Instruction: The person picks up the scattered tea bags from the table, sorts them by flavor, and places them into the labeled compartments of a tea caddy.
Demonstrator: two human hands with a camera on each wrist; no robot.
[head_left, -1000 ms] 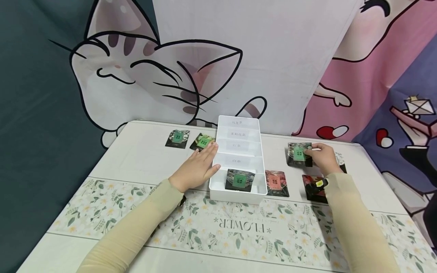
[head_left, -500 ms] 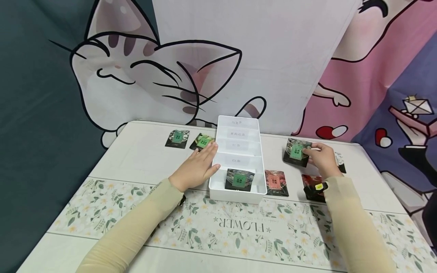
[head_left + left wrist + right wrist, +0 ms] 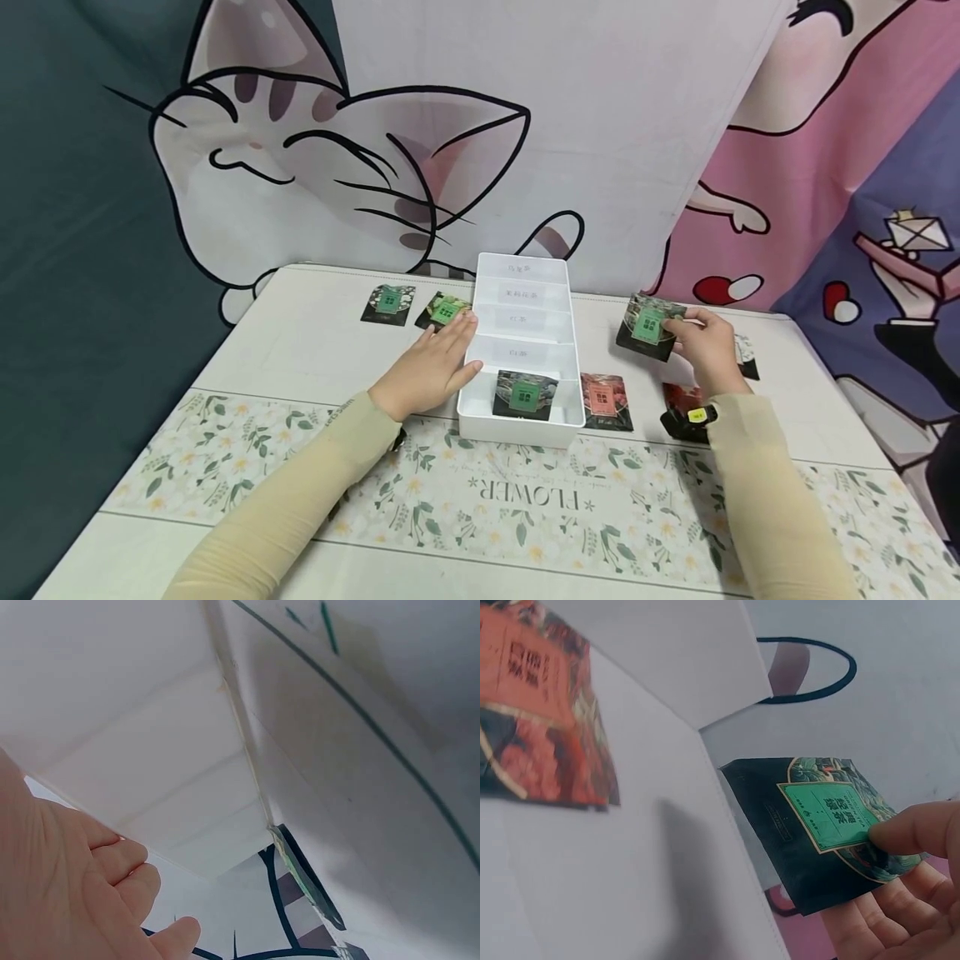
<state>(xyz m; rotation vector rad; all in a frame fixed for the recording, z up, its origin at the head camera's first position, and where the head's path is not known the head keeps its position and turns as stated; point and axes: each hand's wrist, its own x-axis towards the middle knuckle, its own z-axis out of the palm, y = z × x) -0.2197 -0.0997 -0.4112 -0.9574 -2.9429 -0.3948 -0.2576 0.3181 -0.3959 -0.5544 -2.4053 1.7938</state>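
My left hand (image 3: 426,367) rests with extended fingers against the left side of a white compartment box (image 3: 517,433). In the left wrist view, the fingers (image 3: 120,859) lie along the box's upper edge. My right hand (image 3: 708,350) pinches a dark tea sachet (image 3: 643,329) with a green label, thumb on its face and fingers behind. The right wrist view shows this held sachet (image 3: 780,825) tilted above the white tabletop. A similar green-labelled sachet (image 3: 525,396) leans inside the box's nearest compartment. Handwritten labels mark the other compartments.
A red-labelled sachet (image 3: 607,404) lies just right of the box. Another reddish sachet (image 3: 684,400) is partly hidden by my right wrist, and a white-patterned one (image 3: 746,354) lies behind that hand. Two green-labelled sachets (image 3: 388,305) lie left of the box. A cartoon curtain (image 3: 622,150) hangs behind.
My right hand has raised the green-labelled sachet slightly and brought it a little left, tilting it. The left hand stays at the box.
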